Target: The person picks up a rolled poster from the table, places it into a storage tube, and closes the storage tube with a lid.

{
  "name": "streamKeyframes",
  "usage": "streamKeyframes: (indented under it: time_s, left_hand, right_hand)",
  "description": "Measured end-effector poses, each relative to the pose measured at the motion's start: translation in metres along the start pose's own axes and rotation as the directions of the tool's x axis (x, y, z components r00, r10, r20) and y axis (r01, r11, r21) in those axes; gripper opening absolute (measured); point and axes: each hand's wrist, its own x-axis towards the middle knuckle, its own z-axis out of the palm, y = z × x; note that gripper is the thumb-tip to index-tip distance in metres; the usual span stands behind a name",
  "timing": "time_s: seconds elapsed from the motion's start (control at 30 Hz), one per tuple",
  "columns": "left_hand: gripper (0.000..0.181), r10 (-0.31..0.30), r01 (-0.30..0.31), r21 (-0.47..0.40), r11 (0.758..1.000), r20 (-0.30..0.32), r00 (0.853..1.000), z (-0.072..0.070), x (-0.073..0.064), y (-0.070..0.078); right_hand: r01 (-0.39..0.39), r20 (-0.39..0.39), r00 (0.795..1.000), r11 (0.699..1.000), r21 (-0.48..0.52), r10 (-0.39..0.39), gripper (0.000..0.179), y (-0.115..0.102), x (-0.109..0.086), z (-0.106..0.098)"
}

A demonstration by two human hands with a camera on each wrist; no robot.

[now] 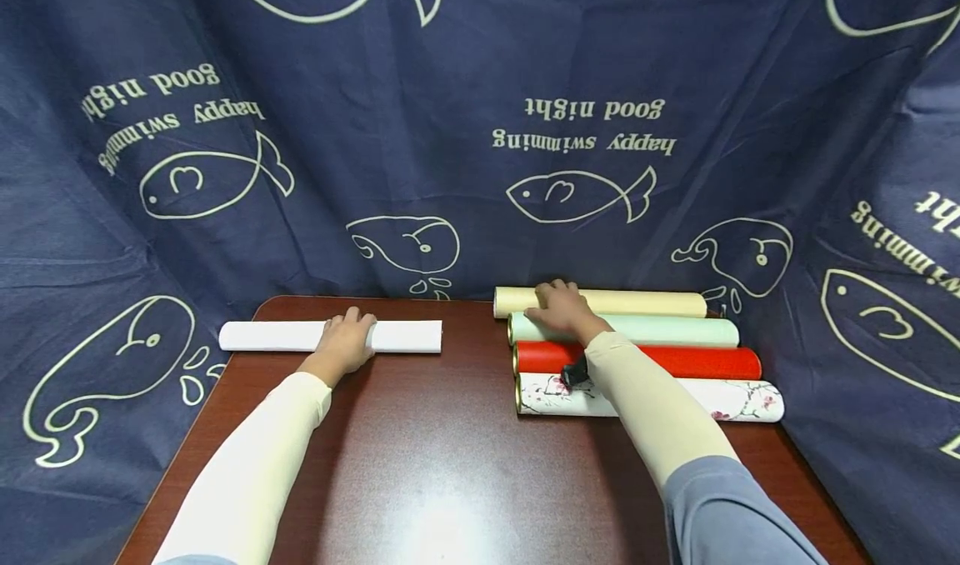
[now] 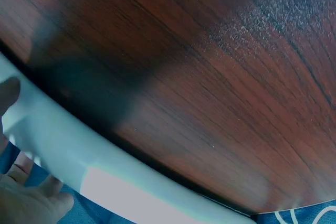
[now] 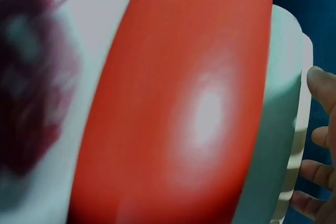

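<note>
A white paper roll (image 1: 408, 337) lies along the table's far left edge. My left hand (image 1: 348, 342) grips it near its middle; in the left wrist view, the thumb (image 2: 9, 94) is on one side and fingers (image 2: 50, 198) show on the other. On the right, my right hand (image 1: 564, 308) lies over a cream paper roll (image 1: 645, 302), its fingers round the far side and its thumb toward me. Just nearer, under the palm, is a mint green roll (image 1: 675, 330). The right wrist view shows fingertips (image 3: 314, 170) right at the cream roll's edge.
A red roll (image 1: 690, 362) and a white roll with pink blossom (image 1: 735, 400) lie parallel in front of the mint one, under my right forearm. The brown wooden table (image 1: 442, 440) is bordered by a navy curtain (image 1: 420, 148) with fish and whale drawings.
</note>
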Motion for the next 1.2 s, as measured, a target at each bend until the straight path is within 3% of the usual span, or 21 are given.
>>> streamKeyframes:
  time_s: [0.17,0.4,0.63,0.9,1.07,1.2]
  left_hand:
    - [0.059,0.008,-0.008,0.014,1.0,0.036,0.999,-0.001,-0.005,0.002]
    - [0.058,0.085,-0.085,0.018,0.996,0.014,0.996,0.007,-0.016,-0.005]
    - [0.047,0.161,-0.16,0.032,0.987,-0.05,0.986,0.001,-0.033,-0.009]
    - [0.052,0.135,-0.134,-0.04,0.99,0.028,0.99,0.002,-0.049,-0.012]
    - [0.042,0.176,-0.176,0.01,0.984,-0.02,0.984,0.004,-0.063,-0.012]
    - [0.048,0.177,-0.173,0.064,0.983,-0.077,0.981,0.008,-0.073,-0.011]
  right_hand:
    - [-0.014,0.0,1.0,1.0,0.0,0.014,0.063,-0.011,0.007,0.005]
    - [-0.022,0.034,0.999,1.0,0.011,0.021,0.063,-0.029,0.022,0.012]
    - [-0.024,0.055,0.998,0.999,-0.029,0.025,0.064,-0.046,0.035,0.02]
    - [-0.007,0.099,0.995,0.998,-0.068,0.014,0.075,-0.069,0.045,0.025]
    - [0.005,0.127,0.992,0.987,-0.16,0.015,0.075,-0.076,0.052,0.035]
    - [0.054,0.145,0.989,0.973,-0.223,-0.021,0.072,-0.081,0.06,0.041]
